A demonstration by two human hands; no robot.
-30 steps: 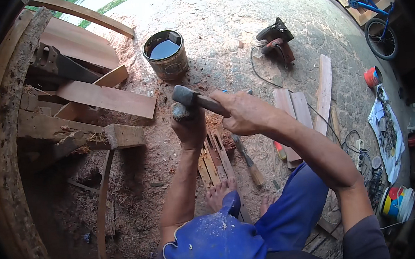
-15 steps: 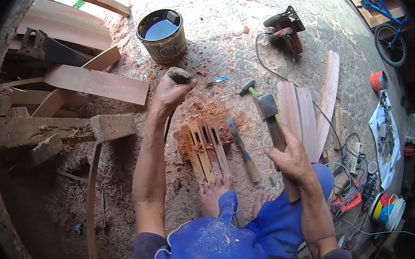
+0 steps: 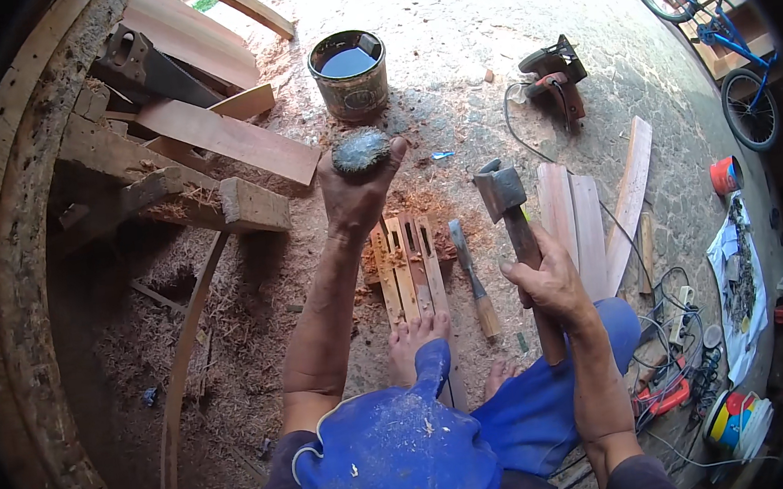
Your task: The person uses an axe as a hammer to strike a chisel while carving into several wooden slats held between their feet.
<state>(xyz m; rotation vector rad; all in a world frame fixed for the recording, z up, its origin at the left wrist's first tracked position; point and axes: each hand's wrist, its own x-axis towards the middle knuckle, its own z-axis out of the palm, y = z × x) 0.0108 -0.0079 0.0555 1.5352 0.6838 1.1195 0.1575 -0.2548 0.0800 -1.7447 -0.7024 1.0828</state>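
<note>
My left hand (image 3: 353, 197) is closed around a chisel (image 3: 361, 150), its worn, rounded handle end facing up. The hand and forearm hide the blade. Ahead of my lap, my right hand (image 3: 553, 277) grips a hammer (image 3: 500, 193) with a blocky metal head and a wooden handle. Several slotted wooden strips (image 3: 412, 271) lie side by side between my arms, with my bare foot (image 3: 414, 340) on their near ends. Right of them a second chisel (image 3: 475, 284) lies on the ground. A green-handled hammer is mostly hidden behind the held one.
A bucket of dark liquid (image 3: 350, 85) stands ahead, with a circular saw (image 3: 556, 81) to its right. Boards (image 3: 224, 138) and a handsaw (image 3: 153, 74) are stacked left by a timber beam (image 3: 253, 203). Planks (image 3: 630, 200), cables (image 3: 668, 313) and a blue bicycle (image 3: 728, 43) are right.
My left hand has turned, so the chisel's handle end now faces up. The view has shifted, and most things appear farther right. The right hand still holds the hammer.
</note>
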